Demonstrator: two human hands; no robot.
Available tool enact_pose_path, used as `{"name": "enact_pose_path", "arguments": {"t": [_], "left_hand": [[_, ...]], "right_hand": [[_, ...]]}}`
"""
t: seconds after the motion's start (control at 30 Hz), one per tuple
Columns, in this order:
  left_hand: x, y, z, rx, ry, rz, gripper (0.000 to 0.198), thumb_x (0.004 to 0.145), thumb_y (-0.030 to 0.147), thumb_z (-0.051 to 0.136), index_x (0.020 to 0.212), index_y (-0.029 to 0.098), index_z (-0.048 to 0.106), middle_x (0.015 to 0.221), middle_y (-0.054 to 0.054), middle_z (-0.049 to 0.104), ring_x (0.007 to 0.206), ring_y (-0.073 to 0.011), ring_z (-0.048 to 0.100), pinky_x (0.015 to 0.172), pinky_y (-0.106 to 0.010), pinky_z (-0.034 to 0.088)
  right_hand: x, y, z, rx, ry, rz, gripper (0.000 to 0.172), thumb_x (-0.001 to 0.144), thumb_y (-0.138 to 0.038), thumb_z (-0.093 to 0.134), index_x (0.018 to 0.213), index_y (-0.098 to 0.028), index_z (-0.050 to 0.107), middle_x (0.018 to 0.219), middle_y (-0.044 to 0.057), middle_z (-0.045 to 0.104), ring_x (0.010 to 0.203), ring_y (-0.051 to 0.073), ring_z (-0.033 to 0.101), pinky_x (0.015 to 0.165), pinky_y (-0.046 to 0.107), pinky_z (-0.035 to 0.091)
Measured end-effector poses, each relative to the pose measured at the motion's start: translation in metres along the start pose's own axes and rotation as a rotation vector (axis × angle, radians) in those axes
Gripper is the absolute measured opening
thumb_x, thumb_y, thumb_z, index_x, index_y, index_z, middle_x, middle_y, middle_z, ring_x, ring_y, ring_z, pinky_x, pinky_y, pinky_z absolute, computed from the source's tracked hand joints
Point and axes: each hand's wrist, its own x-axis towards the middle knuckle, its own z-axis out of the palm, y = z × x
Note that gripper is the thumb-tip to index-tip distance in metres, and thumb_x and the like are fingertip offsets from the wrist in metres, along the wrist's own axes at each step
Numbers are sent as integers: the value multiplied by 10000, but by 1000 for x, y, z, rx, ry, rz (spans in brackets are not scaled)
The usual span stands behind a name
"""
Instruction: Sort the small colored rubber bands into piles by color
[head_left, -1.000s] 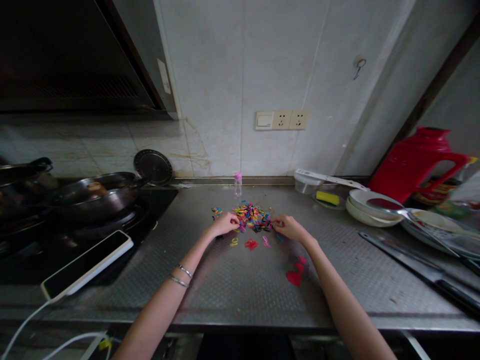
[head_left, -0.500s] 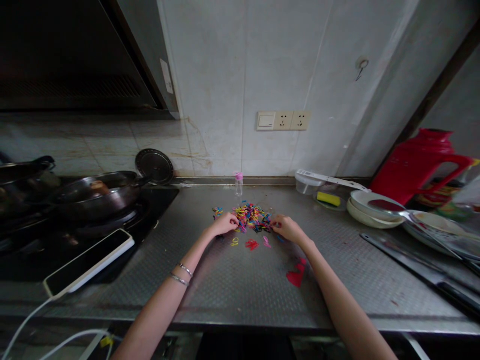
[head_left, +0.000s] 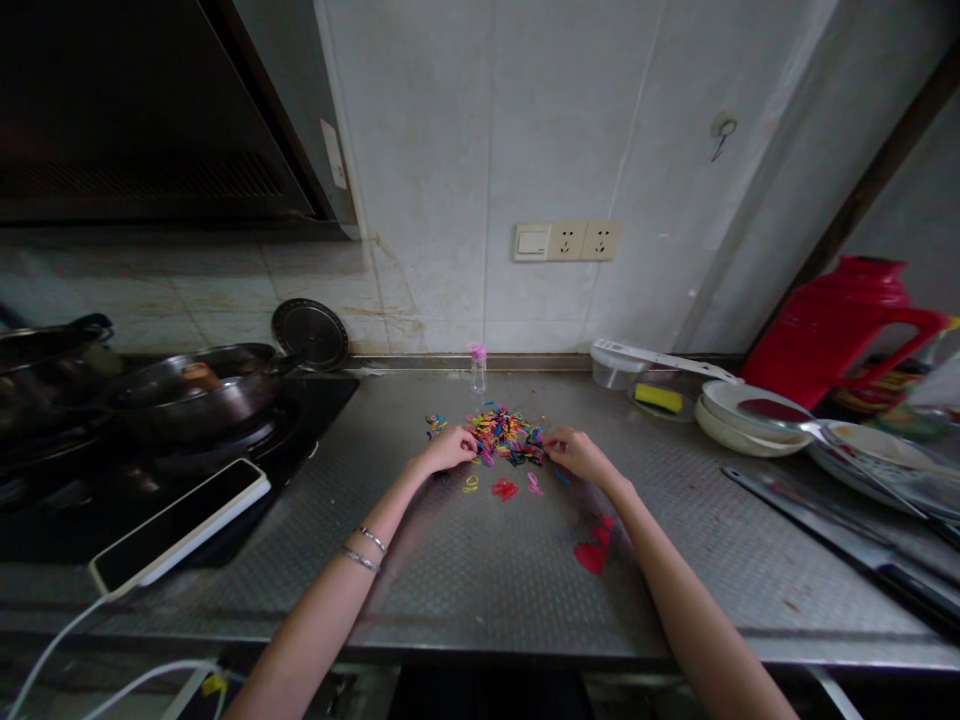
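A heap of small multicoloured rubber bands (head_left: 504, 428) lies on the metal counter (head_left: 480, 590). At its left edge is my left hand (head_left: 448, 448), fingers curled together by the bands; whatever they pinch is too small to make out. My right hand (head_left: 576, 453) touches the heap's right edge with thumb and fingers closed, and their contents are hidden too. In front of the heap sit smaller groups: yellow bands (head_left: 470, 484), red bands (head_left: 505, 489) and pink bands (head_left: 535, 484). Behind it stands a small clear bottle with a pink cap (head_left: 478, 367).
On the left are a phone (head_left: 180, 525) on a cable and a pan (head_left: 202, 390) on the stove. To the right lie a yellow sponge (head_left: 658, 399), stacked bowls (head_left: 750, 430), a knife (head_left: 810, 515) and a red thermos (head_left: 832, 335). A red scrap (head_left: 595, 548) lies near my right forearm.
Both hands stay at the sides of the heap, with only slight finger movement on the right. The small groups of bands look the same.
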Motion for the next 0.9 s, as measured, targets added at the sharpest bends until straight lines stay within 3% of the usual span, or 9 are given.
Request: {"name": "enact_pose_path", "arguments": {"t": [0.23, 0.5, 0.7, 0.9], "left_hand": [[-2, 3, -4, -32, 37, 13, 215, 706, 230, 497, 733, 118, 679, 692, -33, 656, 614, -117, 541, 592, -199, 378], [-3, 0, -17, -177, 118, -44, 267, 722, 313, 507, 729, 95, 661, 718, -68, 668, 647, -141, 576, 608, -221, 408], [-4, -6, -17, -124, 133, -51, 231, 701, 281, 517, 716, 103, 662, 694, -56, 663, 639, -138, 572, 616, -224, 405], [-3, -5, -10, -83, 85, -21, 209, 700, 258, 523, 739, 114, 670, 696, -42, 661, 636, -128, 560, 610, -212, 389]], "right_hand": [[1, -2, 5, -35, -48, -1, 257, 740, -338, 515, 912, -199, 645, 855, 44, 612, 684, 120, 524, 654, 214, 394], [0, -8, 6, -77, -18, 21, 167, 758, -268, 492, 813, -196, 632, 833, 38, 590, 686, 116, 519, 622, 204, 378], [1, -8, 6, -68, 14, -9, 170, 767, -223, 471, 834, -196, 625, 873, 47, 612, 856, 150, 533, 755, 232, 385], [0, -9, 5, -57, 57, 4, 177, 757, -236, 474, 831, -191, 629, 894, 53, 612, 874, 157, 539, 775, 242, 393]]}}
